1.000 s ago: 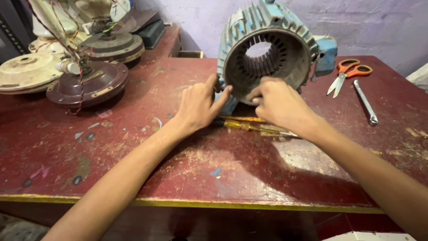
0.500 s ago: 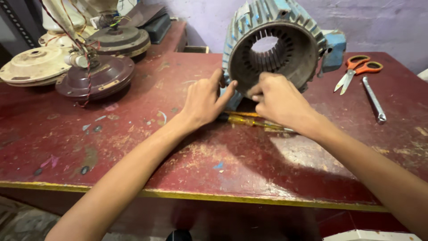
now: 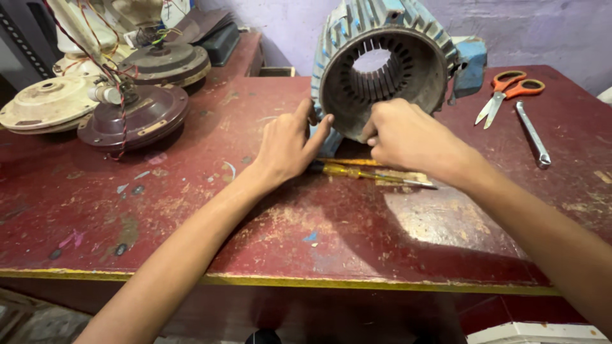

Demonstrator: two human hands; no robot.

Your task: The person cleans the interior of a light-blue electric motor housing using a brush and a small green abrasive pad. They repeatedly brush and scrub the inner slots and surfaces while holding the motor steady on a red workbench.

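Hands braced the ribbed motor housing upright on the bench: left hand spread at seven o'clock on its rim, right hand pinched at six.

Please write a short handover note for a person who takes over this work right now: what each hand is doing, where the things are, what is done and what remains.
Left hand: bare, fingers resting on the lower left rim of the blue motor housing, which stands on its side on the red table.
Right hand: fingers curled at the lower front rim; whether it pinches anything cannot be seen.
Yellow-handled screwdriver: lies on the table under the hands, untouched.
Scissors and wrench: to the right, untouched.
Fan motors: far left.
Done: the housing is open, its slots look empty.
Left: the work at the lower rim is under way.
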